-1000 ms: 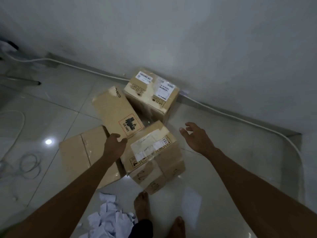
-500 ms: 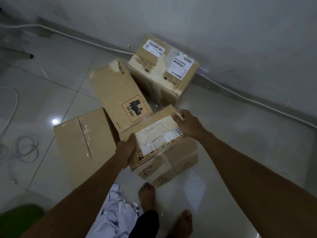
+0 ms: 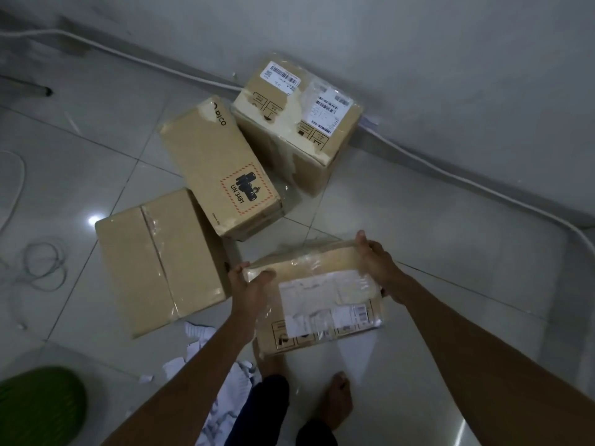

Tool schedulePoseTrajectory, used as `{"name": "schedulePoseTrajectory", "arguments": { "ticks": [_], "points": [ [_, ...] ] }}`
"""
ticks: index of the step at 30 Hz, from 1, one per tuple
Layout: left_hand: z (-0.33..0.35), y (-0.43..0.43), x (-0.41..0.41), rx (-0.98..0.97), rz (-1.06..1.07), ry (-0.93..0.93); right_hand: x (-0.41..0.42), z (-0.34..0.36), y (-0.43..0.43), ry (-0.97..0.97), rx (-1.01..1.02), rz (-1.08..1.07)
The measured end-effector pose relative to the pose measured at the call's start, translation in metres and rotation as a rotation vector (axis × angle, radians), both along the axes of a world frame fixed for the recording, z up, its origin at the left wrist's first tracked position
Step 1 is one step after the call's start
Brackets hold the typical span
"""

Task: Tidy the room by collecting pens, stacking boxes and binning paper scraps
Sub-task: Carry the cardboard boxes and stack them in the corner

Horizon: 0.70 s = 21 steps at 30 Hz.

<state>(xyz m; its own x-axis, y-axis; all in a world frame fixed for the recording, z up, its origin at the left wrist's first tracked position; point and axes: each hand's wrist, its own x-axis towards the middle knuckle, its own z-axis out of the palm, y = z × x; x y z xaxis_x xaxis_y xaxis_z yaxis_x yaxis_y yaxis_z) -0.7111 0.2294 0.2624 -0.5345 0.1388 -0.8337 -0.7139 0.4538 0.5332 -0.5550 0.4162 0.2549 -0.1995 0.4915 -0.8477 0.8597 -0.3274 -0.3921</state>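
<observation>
Now both hands grip a taped brown box (image 3: 322, 297) with torn labels

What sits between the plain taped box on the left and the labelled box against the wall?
The box marked UN 3481 lies there, shown in the head view.

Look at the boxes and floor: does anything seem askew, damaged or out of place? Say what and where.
The UN 3481 box lies skewed between the plain box and the labelled box by the wall, whose top looks torn. Paper scraps litter the floor near the feet.
</observation>
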Motion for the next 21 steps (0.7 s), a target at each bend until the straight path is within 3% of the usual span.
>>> {"name": "schedulePoseTrajectory", "arguments": {
  "ticks": [5, 9, 16, 21],
  "points": [
    [0.002, -0.008, 0.006, 0.002, 0.002, -0.066, 0.027, 0.009, -0.005, -0.045, -0.035, -0.184],
    [-0.007, -0.015, 0.018, -0.07, -0.112, -0.05, 0.05, 0.0, -0.007, -0.001, -0.151, -0.347],
    [-0.04, -0.045, 0.038, -0.01, -0.162, -0.228, 0.097, -0.056, -0.037, -0.027, -0.188, -0.338],
    [-0.066, -0.061, 0.055, -0.075, -0.427, -0.143, 0.104, -0.081, -0.068, -0.063, -0.171, -0.37]
  ]
}}
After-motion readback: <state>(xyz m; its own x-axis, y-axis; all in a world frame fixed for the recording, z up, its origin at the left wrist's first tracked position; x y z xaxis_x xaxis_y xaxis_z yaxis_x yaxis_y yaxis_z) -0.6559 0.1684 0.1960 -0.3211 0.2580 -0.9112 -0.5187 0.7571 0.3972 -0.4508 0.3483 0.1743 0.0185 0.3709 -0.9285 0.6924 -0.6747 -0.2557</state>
